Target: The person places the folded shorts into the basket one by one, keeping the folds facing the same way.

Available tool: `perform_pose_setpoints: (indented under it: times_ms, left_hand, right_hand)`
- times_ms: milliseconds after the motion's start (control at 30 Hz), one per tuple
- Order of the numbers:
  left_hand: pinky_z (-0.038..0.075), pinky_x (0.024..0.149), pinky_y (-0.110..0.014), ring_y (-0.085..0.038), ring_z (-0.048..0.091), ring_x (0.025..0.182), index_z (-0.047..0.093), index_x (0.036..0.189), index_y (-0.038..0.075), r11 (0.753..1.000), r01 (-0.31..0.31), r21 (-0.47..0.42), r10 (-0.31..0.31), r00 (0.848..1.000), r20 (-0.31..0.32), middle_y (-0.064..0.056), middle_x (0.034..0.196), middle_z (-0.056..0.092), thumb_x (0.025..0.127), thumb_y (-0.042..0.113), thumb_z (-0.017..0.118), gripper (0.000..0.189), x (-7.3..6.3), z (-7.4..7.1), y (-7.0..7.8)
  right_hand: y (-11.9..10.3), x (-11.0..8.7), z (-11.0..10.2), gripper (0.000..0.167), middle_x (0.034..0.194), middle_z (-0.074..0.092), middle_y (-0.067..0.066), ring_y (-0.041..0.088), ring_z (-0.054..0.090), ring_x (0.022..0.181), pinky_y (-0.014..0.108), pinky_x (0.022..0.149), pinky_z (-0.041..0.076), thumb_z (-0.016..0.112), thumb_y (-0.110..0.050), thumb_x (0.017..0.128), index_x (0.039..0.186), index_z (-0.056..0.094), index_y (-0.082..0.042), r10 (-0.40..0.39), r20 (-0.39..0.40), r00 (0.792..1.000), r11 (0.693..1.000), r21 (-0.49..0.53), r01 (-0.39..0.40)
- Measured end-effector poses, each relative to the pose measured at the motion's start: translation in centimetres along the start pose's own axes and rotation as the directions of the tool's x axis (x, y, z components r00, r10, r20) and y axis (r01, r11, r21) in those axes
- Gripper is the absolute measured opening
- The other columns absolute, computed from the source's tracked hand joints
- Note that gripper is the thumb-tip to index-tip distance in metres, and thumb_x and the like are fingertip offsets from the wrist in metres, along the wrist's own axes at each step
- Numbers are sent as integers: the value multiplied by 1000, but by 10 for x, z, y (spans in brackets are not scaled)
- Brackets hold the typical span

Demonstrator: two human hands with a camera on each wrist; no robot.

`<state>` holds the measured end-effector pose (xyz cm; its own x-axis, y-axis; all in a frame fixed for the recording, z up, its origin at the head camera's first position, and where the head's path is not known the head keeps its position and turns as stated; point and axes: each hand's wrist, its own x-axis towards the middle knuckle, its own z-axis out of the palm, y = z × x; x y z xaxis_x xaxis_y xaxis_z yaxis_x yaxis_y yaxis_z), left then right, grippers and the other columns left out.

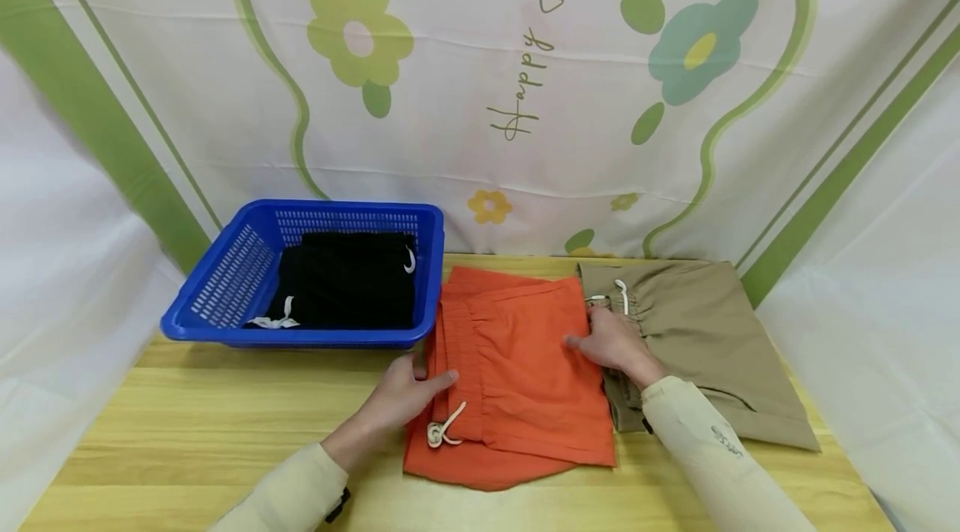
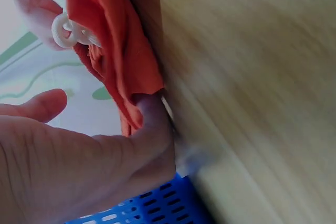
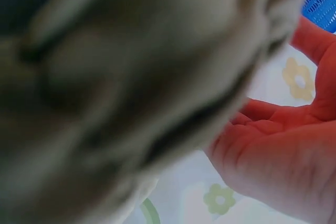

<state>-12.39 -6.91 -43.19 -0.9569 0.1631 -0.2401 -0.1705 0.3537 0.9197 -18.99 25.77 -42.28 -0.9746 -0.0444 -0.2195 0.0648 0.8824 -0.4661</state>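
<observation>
Folded orange shorts (image 1: 532,365) with a white drawstring (image 1: 444,430) lie on the table between the two hands. My left hand (image 1: 401,392) is at their waistband side. In the left wrist view its fingers (image 2: 155,124) are tucked under the fabric's edge, and the thumb stands apart. On the far side, my right hand (image 1: 613,340) touches the right edge of the shorts, thumb spread over the orange cloth. Its other fingers are partly hidden where the orange meets the khaki garment (image 1: 697,340). Blurred brownish cloth (image 3: 136,87) fills much of the right wrist view.
A blue plastic basket (image 1: 300,338) stands at the back left, holding folded black clothing (image 1: 352,282) with white ties. The wooden table (image 1: 225,407) ends against a flower-patterned curtain (image 1: 465,98) behind, and white cloth hangs at both sides.
</observation>
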Motion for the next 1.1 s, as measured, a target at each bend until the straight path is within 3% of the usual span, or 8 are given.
perform_pose_setpoints:
  times_ms: [100,233,467,667,867,967,1100]
  left_hand:
    - [57,76,-37,-23,69,88,37,145,-15,994,68,-91,-66,998,16,-16,104,70,95,23,72,71,3,-1,0]
    - [57,84,-41,-24,69,95,44,139,-14,978,130,-163,-121,991,62,-16,111,69,96,25,71,63,5,-2,-2]
    - [55,86,-40,-21,67,94,53,132,-11,976,164,-146,-147,981,125,-13,109,68,94,34,72,61,11,-4,-4]
    - [55,89,-40,-24,68,97,47,138,-11,967,149,-207,-106,973,205,-15,111,69,94,28,73,64,16,-2,-4]
    - [55,92,-43,-26,67,103,38,144,-10,960,138,-243,-88,975,205,-18,120,64,94,23,74,70,18,2,0]
    - [55,91,-42,-26,67,103,39,144,-8,956,120,-269,-64,976,209,-18,121,64,95,21,72,66,20,4,1]
    - [55,92,-41,-26,68,103,41,144,-5,951,108,-290,-41,973,227,-16,119,66,97,19,70,60,22,6,1]
  right_hand:
    - [0,2,1,54,102,68,14,24,63,81,40,69,51,75,-36,92,124,61,5,8,15,1000,1000,1,-8]
    - [1,5,3,50,99,66,12,23,60,78,38,68,50,75,-36,92,120,63,4,7,32,999,1000,2,-7]
    - [1,9,6,47,93,65,11,24,59,76,39,68,50,77,-34,90,112,63,5,-22,51,998,1000,2,22]
    - [1,11,8,47,95,64,12,24,58,79,39,70,50,79,-33,89,111,61,6,-44,105,993,998,54,39]
    - [2,9,11,51,105,64,14,24,59,87,41,77,51,79,-26,89,120,58,9,-77,132,988,986,154,57]
    - [3,7,11,56,114,63,15,25,60,95,43,84,50,79,-22,90,131,54,8,-101,148,984,966,251,61]
    - [3,3,11,65,123,61,15,26,60,104,44,91,49,79,-15,90,142,46,6,-135,180,974,917,396,54]
